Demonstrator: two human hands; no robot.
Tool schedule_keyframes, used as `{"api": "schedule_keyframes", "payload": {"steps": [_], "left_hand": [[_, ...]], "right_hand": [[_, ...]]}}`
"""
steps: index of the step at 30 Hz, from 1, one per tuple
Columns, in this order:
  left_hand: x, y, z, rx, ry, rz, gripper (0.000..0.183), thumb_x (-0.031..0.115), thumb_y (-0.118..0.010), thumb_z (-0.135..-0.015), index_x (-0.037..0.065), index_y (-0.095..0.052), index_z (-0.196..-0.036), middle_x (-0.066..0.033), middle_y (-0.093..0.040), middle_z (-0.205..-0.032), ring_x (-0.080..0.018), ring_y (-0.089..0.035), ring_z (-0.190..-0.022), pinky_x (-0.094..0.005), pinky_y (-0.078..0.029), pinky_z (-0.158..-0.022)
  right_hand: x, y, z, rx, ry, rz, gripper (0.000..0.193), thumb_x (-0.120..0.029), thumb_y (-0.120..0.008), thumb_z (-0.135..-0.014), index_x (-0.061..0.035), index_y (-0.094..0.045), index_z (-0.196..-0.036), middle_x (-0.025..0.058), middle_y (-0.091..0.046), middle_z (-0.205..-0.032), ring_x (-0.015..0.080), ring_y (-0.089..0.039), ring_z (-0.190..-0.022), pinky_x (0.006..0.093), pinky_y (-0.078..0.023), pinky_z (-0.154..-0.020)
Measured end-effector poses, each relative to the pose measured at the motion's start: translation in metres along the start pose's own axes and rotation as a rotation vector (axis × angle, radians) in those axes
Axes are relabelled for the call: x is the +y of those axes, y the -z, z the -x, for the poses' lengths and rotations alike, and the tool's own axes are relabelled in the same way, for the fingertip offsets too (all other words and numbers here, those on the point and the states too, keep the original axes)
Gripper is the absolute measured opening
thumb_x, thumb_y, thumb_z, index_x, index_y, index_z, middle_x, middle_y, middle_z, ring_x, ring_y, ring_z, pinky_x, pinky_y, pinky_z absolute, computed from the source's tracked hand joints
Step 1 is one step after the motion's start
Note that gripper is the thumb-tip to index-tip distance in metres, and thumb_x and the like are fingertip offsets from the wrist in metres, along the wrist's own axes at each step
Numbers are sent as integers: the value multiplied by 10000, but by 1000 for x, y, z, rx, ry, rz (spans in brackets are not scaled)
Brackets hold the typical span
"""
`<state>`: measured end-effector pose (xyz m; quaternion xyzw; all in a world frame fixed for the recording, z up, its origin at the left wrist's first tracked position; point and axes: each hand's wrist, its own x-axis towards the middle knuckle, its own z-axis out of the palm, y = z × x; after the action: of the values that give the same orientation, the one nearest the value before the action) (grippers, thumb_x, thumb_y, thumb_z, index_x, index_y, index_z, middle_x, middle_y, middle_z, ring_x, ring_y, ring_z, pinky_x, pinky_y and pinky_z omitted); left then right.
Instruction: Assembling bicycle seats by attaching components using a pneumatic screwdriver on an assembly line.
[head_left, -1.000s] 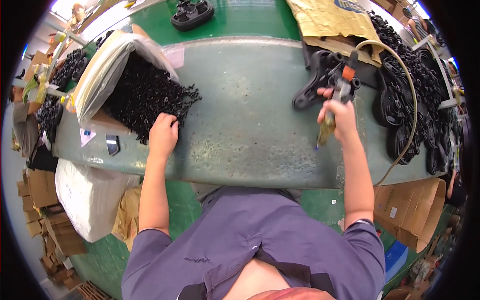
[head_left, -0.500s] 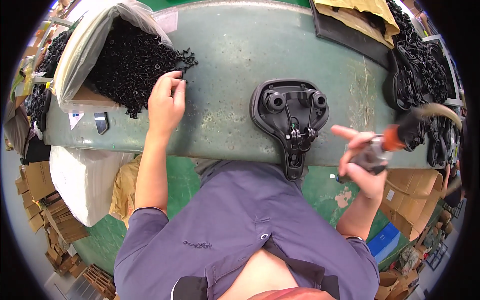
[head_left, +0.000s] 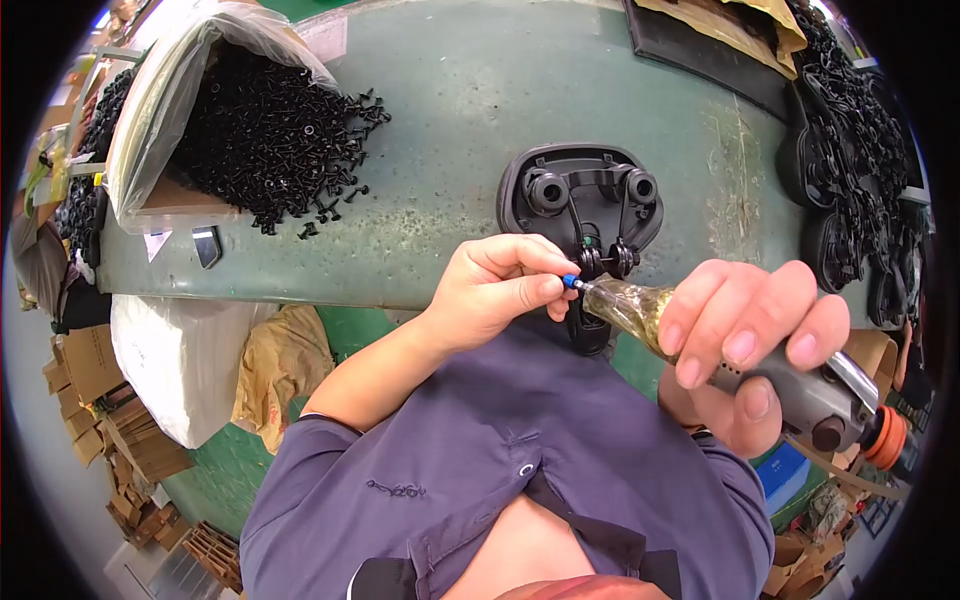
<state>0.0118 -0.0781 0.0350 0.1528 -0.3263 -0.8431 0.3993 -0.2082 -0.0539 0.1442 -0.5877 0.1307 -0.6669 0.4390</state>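
Note:
A black bicycle saddle (head_left: 514, 200) lies upside down at the table's near edge, its springs and clamp showing and its nose toward me. My right hand (head_left: 755, 345) is wrapped round a grey power screwdriver (head_left: 822, 402), held level above the table edge and pointing left. At the driver's blue tip (head_left: 571, 282) is my left hand (head_left: 500, 290), thumb and forefinger pinched together. Whatever small thing they hold is hidden. Both hands are in front of the saddle's nose and partly cover it.
Black screws (head_left: 275, 140) spill from a plastic-lined box (head_left: 150, 165) at the left. A phone-like dark object (head_left: 206, 246) lies below it. More black saddles (head_left: 815, 170) are piled at the right. A dark flat board (head_left: 700, 60) lies at the far right under brown paper.
My left hand has left the screw pile and come right to the driver's tip. My right hand has brought the driver left and closer, turning its tip leftward. The saddle has barely moved.

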Motion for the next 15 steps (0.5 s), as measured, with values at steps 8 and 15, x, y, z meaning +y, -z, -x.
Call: {"api": "schedule_keyframes", "payload": {"steps": [8,15], "left_hand": [[-3,0,-4,-25,36,-58,149,54,-692,-1026,-24,-748,-1139,-120,-714,-1062,-167,-717,-896,-294,-588,-791],[30,11,-33,-98,-652,-1184,447,121,-825,-864,-33,-675,-1256,-148,-697,-1139,-307,-651,-1115,-404,-529,-960]], "right_hand": [[3,2,9,57,-14,-2,350,-53,-653,-954,-99,-472,-1249,118,-594,-1091,195,-672,-721,397,-582,-714],[-8,11,3,-21,74,114,350,-112,-629,-961,-98,-499,-1285,106,-577,-1123,173,-650,-736,372,-549,-710]]}}
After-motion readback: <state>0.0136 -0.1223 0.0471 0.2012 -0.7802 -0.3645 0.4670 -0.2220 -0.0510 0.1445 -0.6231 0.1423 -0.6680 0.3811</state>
